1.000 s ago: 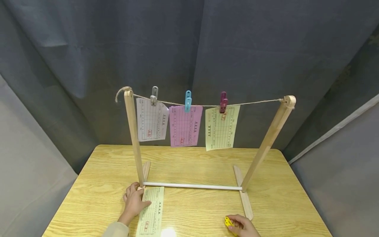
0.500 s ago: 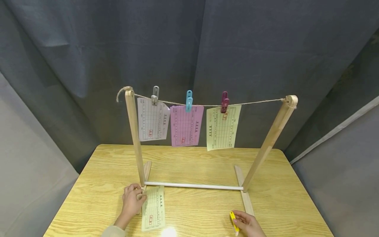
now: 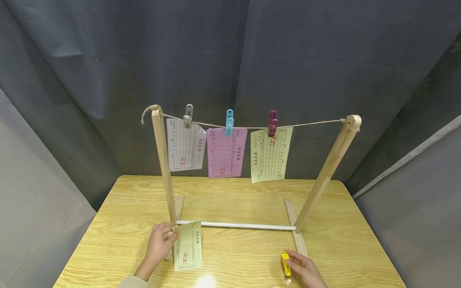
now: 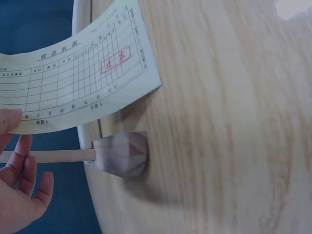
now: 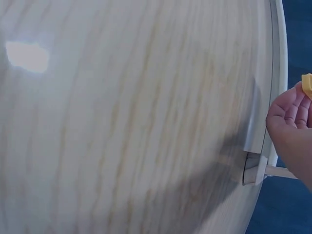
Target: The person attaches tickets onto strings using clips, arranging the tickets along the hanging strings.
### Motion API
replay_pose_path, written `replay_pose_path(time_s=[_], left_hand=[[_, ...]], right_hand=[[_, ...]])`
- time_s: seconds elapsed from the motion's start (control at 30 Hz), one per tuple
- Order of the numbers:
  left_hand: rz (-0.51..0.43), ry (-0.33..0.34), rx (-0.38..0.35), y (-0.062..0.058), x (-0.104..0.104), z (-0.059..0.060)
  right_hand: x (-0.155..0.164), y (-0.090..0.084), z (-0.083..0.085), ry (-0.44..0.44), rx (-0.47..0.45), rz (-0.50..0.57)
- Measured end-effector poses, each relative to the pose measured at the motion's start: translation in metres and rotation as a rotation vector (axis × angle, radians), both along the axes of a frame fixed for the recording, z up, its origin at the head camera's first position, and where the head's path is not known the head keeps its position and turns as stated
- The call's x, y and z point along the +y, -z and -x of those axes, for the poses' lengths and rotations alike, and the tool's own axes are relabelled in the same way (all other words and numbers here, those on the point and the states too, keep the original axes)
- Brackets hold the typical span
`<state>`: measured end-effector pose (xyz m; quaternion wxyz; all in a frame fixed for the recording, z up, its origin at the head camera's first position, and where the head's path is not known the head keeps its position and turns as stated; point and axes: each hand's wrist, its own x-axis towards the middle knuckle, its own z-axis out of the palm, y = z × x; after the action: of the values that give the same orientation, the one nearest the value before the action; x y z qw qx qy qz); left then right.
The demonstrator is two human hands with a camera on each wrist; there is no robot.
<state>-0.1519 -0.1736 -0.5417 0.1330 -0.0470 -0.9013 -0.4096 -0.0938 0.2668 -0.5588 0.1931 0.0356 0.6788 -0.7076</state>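
Note:
My left hand pinches a pale yellow receipt slip by its upper left corner, beside the foot of the left wooden post. In the left wrist view the slip is lifted off the table and curves, with the thumb on its edge. Low on the right, my right hand holds a yellow clothes peg between thumb and fingers. Only part of that peg shows in the right wrist view. On the string hang a white slip, a pink slip and a yellow-green slip.
A grey peg, a blue peg and a purple peg clip the hanging slips. The string spans a left post and a right post. A white rod joins them low down, above the wooden table.
The left hand has lifted the slip from the table, raising its lower end. The right hand has moved slightly up and right with the yellow peg, which now stands more upright.

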Motion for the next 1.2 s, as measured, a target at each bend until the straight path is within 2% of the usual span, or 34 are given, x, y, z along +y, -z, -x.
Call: replay_pose_path(time_s=[0.1, 0.2, 0.53, 0.7, 0.87, 0.97, 1.03, 1.1, 1.2], left_hand=[[0.001, 0.004, 0.039, -0.003, 0.002, 0.0], [-0.012, 0.019, 0.066, -0.007, 0.004, 0.0], [-0.024, 0.088, 0.085, -0.023, 0.013, -0.001], [-0.037, 0.151, 0.094, -0.031, 0.016, -0.001], [-0.104, 0.296, 0.028, -0.039, 0.016, 0.002], [-0.131, 0.342, -0.03, -0.056, 0.022, -0.003], [-0.135, 0.356, -0.05, -0.061, 0.025, -0.006], [-0.133, 0.362, -0.05, -0.063, 0.027, -0.007], [-0.14, 0.383, -0.033, -0.054, 0.025, -0.005]], right_hand=[[-0.001, -0.003, 0.001, 0.007, -0.008, 0.111], [-0.001, -0.006, 0.001, 0.009, -0.022, 0.171], [-0.002, -0.02, 0.002, -0.046, 0.005, 0.194], [-0.002, -0.025, 0.004, -0.09, 0.084, 0.243], [-0.003, -0.03, 0.005, -0.096, 0.17, 0.263], [-0.003, -0.033, 0.005, -0.078, 0.173, 0.251], [-0.004, -0.035, 0.005, -0.068, 0.172, 0.25], [-0.004, -0.037, 0.005, -0.061, 0.187, 0.252], [-0.004, -0.04, 0.005, -0.059, 0.216, 0.265]])
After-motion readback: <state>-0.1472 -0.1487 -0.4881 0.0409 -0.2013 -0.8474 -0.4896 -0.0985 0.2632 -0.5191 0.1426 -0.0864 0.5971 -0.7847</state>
